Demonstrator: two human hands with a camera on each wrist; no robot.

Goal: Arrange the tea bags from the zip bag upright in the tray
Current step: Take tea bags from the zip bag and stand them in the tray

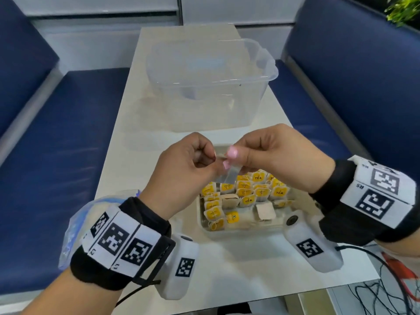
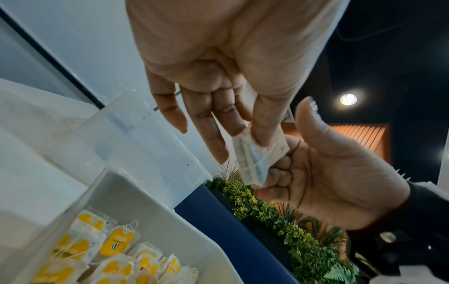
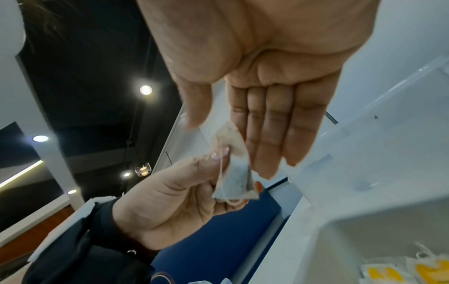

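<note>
A pale tea bag (image 1: 227, 176) with a thin string hangs in the air just above the white tray (image 1: 229, 231). My left hand (image 1: 216, 161) pinches its left upper edge and my right hand (image 1: 231, 155) pinches its top corner. In the left wrist view my left thumb presses the tea bag (image 2: 255, 159) against the fingers behind it. The right wrist view shows the tea bag (image 3: 233, 173) between my right thumb and index finger. Several yellow-tagged tea bags (image 1: 245, 194) stand crowded in the tray's far half. The zip bag (image 1: 75, 223) lies at the table's left edge, mostly hidden by my left wrist.
A large clear plastic tub (image 1: 211, 87) stands on the white table (image 1: 127, 123) just beyond the tray. Blue bench seats (image 1: 56, 144) flank the table on both sides. Cables (image 1: 375, 292) hang off the near right corner.
</note>
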